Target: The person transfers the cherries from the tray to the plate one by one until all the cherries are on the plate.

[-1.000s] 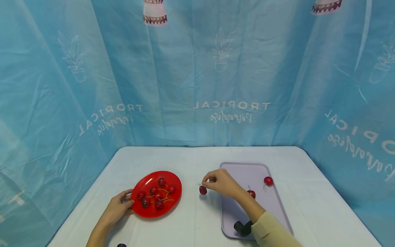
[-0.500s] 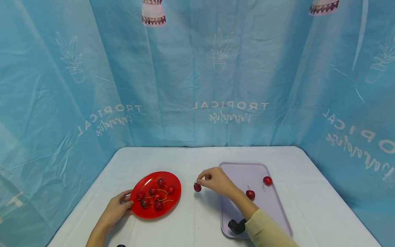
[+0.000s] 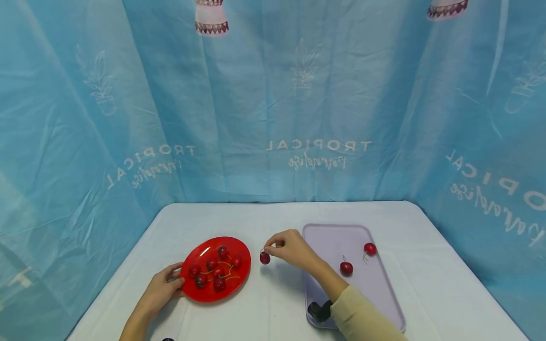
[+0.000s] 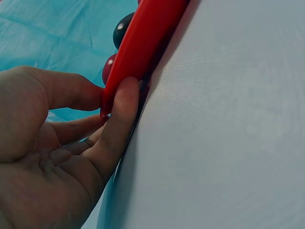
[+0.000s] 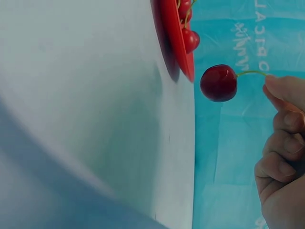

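My right hand (image 3: 292,248) pinches a dark red cherry (image 5: 218,83) by its green stem, and the fruit hangs just right of the red plate (image 3: 192,293). Several cherries (image 3: 218,273) with stems lie on that plate. At the plate's left rim is my left hand (image 3: 161,290); the left wrist view shows the rim (image 4: 110,98) pinched between thumb and fingers, with one finger underneath. On the lilac tray (image 3: 337,234) to the right lie two more cherries: one near the middle (image 3: 346,269) and one by the right rim (image 3: 370,248).
A white cloth (image 3: 273,303) covers the table. Blue printed curtains (image 3: 273,94) rise behind and on both sides. A black object (image 3: 319,311) at the right wrist overlaps the tray's near left corner. Another small dark object (image 3: 168,339) shows at the bottom edge.
My right hand has moved left with the hanging cherry, from beside the tray to close by the plate. The cherry in the tray's middle now shows fully. My left hand stays at the rim.
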